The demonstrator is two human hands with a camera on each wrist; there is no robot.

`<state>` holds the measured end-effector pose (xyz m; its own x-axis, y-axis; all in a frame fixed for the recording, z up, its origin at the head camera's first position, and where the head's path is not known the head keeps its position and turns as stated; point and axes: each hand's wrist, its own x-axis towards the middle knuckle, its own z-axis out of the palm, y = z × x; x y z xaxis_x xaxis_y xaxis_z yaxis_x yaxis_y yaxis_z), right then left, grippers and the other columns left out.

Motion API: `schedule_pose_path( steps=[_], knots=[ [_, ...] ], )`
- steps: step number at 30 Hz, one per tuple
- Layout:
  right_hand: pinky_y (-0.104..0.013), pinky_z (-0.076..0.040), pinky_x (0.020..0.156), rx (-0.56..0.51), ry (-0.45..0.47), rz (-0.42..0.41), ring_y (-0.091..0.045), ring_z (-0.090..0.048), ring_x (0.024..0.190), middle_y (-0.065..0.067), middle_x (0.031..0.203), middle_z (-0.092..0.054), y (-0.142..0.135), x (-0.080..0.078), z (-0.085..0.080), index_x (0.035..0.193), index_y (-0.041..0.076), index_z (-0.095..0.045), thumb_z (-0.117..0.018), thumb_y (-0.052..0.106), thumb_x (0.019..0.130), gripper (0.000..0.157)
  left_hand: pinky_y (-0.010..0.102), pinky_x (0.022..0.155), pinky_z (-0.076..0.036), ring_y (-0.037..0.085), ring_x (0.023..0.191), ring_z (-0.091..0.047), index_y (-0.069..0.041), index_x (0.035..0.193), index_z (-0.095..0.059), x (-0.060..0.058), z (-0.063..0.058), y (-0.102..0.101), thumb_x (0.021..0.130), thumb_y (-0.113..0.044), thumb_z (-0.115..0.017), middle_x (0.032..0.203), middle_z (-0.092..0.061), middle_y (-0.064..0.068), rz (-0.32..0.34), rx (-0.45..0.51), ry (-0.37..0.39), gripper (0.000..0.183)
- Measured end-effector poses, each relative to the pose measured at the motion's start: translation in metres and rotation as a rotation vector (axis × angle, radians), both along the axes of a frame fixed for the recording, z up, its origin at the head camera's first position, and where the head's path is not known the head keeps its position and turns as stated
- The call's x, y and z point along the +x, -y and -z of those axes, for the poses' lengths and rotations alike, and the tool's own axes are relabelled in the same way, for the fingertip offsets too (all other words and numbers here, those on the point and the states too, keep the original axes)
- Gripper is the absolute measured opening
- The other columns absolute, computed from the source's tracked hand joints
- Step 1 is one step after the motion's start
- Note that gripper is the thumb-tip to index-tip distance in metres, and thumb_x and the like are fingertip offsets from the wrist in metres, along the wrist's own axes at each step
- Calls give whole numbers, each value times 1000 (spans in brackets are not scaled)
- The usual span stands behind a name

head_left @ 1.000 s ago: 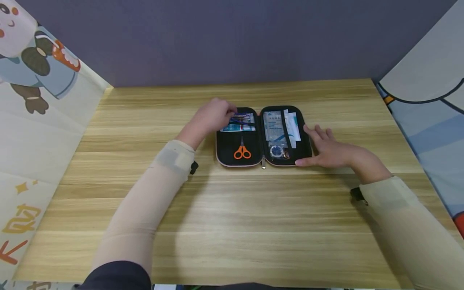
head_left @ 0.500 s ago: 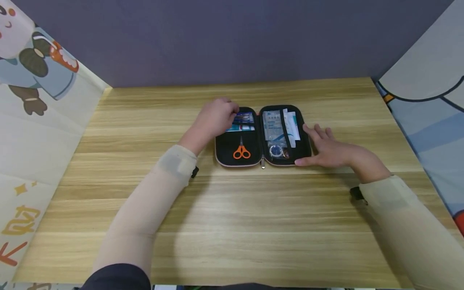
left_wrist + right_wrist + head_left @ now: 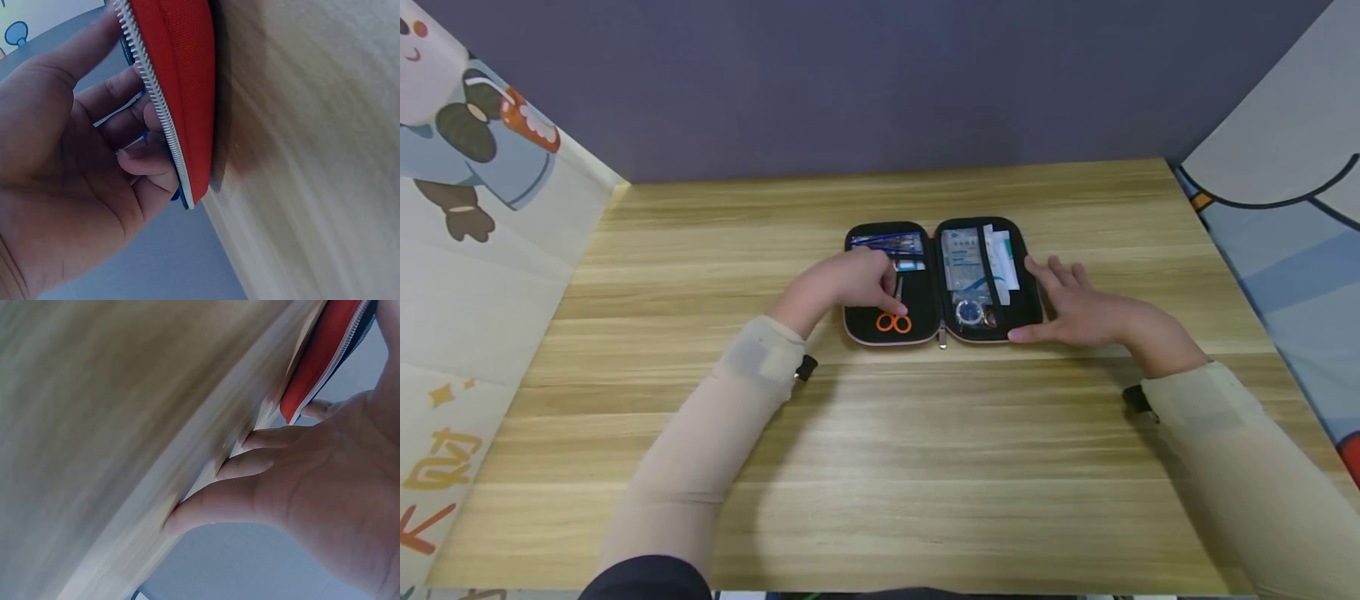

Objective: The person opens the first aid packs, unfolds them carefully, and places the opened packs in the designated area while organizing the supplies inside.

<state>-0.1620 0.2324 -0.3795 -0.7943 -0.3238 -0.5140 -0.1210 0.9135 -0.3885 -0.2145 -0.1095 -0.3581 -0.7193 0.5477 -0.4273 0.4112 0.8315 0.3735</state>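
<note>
A black-lined zip case [image 3: 917, 300] with a red outside lies unfolded on the wooden table. My left hand [image 3: 853, 279] is over its left half, fingers curled. The thumb lies across the middle of a pair of orange-handled scissors [image 3: 893, 323]; whether the fingers pinch them is hidden. In the left wrist view, the case's zipped edge [image 3: 159, 103] covers the fingertips. My right hand [image 3: 1078, 312] is spread at the case's right edge, its thumb at the near corner. Its other fingertips rest on the table in the right wrist view.
Blue pen-like items [image 3: 891, 242] sit in the left half's upper pocket. Clear and white packets [image 3: 964, 258] lie under a strap on the right half, above a round disc with a white rim [image 3: 969, 312]. A grey-blue wall [image 3: 880, 92] stands behind the table [image 3: 880, 467].
My left hand has moved from the upper pocket down toward me, onto the scissors. Their handles have turned slightly. The pen-like items are now uncovered. My right hand stays in place.
</note>
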Motion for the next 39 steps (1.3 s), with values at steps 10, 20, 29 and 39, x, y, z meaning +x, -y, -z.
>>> schedule_pose_path(
  steps=[10, 20, 29, 39],
  knots=[
    [-90, -8, 114, -1, 1, 1, -67, 19, 154, -38, 170, 21, 0, 0, 0, 171, 14, 14, -73, 71, 89, 132, 34, 82, -51, 18, 82, -60, -10, 101, -78, -9, 6, 12, 101, -16, -73, 97, -75, 5, -15, 217, -59, 8],
    [-91, -8, 113, -6, -1, -4, -68, 19, 153, -38, 170, 21, 1, -1, 0, 171, 14, 14, -73, 70, 90, 131, 41, 99, -57, 23, 103, -68, -10, 121, -79, -13, 10, 18, 106, -15, -66, 123, -77, 7, -52, 176, -104, 20],
    [-91, -9, 113, 8, -4, -1, -67, 18, 154, -37, 170, 20, 0, -1, 1, 171, 14, 14, -72, 72, 89, 132, 40, 96, -58, 21, 100, -70, -13, 116, -81, -11, 18, 16, 105, -19, -70, 115, -79, 3, 40, 203, -225, 17],
    [-92, -8, 112, 0, -1, 0, -68, 18, 153, -38, 170, 21, 1, 0, 0, 171, 13, 13, -72, 71, 90, 131, 41, 102, -57, 20, 104, -72, -15, 114, -82, -12, 20, 18, 104, -17, -70, 113, -80, 2, 54, 190, -241, 16]
  ],
)
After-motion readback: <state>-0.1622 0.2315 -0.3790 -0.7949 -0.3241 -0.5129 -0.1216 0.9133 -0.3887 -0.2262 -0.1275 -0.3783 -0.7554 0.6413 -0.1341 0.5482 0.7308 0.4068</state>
